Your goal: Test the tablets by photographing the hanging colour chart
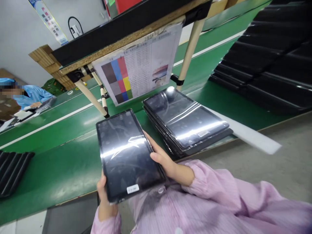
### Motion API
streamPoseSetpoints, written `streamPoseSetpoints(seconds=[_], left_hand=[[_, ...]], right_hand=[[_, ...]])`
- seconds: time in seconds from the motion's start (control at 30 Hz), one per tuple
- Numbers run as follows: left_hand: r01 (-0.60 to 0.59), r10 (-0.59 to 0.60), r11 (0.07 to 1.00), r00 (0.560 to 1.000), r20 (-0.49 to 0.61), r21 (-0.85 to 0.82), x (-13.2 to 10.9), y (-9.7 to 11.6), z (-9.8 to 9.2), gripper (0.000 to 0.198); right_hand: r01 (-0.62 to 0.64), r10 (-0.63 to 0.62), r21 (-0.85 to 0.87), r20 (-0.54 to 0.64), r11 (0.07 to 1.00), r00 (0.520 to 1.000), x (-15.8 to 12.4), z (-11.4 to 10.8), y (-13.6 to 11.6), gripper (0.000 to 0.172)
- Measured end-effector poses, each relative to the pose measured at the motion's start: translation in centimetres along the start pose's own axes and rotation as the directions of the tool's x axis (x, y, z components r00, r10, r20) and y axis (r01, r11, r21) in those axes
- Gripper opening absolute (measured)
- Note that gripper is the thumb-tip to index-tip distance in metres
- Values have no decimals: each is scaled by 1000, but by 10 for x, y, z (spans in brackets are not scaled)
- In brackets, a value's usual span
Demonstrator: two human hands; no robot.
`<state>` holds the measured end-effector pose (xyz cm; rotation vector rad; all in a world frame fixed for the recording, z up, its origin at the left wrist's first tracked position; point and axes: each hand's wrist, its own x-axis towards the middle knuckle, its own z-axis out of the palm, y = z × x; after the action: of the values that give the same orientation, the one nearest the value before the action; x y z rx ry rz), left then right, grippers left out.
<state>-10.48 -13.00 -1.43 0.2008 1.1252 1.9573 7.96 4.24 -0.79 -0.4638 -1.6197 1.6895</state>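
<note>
I hold a black tablet in clear plastic film, screen up, over the near edge of the green bench. My left hand grips its lower left corner, thumb on the front edge. My right hand holds its right side, fingers curled behind and thumb against the edge. A small white label is stuck near the tablet's bottom edge. To the right lies a stack of several wrapped black tablets on the bench.
A tilted sheet with a colour chart hangs from a frame on cream pipes. Black trays are stacked at far right and at the left edge. A white foam strip lies along the bench. A person in blue works far left.
</note>
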Motion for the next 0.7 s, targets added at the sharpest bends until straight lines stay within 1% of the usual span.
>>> streamPoseSetpoints(seconds=[0.03, 0.1, 0.2, 0.27, 0.33, 0.37, 0.43, 0.5, 0.57, 0.63, 0.67, 0.7], left_hand=[[-13, 14, 1000, 999, -35, 20, 11, -13, 8, 32], [-31, 33, 999, 998, -60, 35, 31, -36, 20, 32], [-38, 41, 998, 997, -68, 40, 48, -55, 24, 33], [-41, 44, 998, 996, -74, 40, 51, -59, 22, 35], [-42, 45, 998, 996, -78, 43, 52, -59, 20, 36], [-44, 47, 998, 996, -79, 47, 53, -59, 20, 37], [-53, 58, 997, 995, -82, 63, 54, -59, 21, 37], [-70, 78, 993, 994, -79, 92, 58, -62, 25, 38], [-92, 102, 986, 992, -69, 137, 63, -63, 28, 39], [-120, 133, 973, 990, -52, 197, 69, -60, 30, 40], [-138, 151, 963, 988, -43, 230, 72, -56, 32, 41], [-159, 174, 951, 984, -34, 265, 74, -50, 34, 42]], right_hand=[[-6, 6, -3, -15, 1000, 1000, 1, -4, 14, 95], [-44, 44, -28, -26, 999, 999, 6, -16, 35, 90], [-107, 107, -99, -12, 989, 994, 11, -29, 51, 85], [-158, 153, -114, -48, 981, 987, 4, -31, 54, 85], [-213, 204, -95, -99, 972, 974, -10, -28, 56, 82], [-231, 222, -84, -105, 969, 969, -19, -26, 58, 80], [-227, 220, -80, -87, 971, 972, -31, -22, 61, 77], [-201, 193, -96, -82, 975, 978, -33, -20, 64, 79], [-218, 205, -110, -114, 970, 972, -29, -20, 59, 83], [-265, 248, -160, -118, 951, 962, -26, -24, 41, 87], [-273, 264, -210, -73, 939, 962, -29, -29, 26, 88], [-260, 271, -273, 0, 926, 963, -34, -37, 7, 88]])
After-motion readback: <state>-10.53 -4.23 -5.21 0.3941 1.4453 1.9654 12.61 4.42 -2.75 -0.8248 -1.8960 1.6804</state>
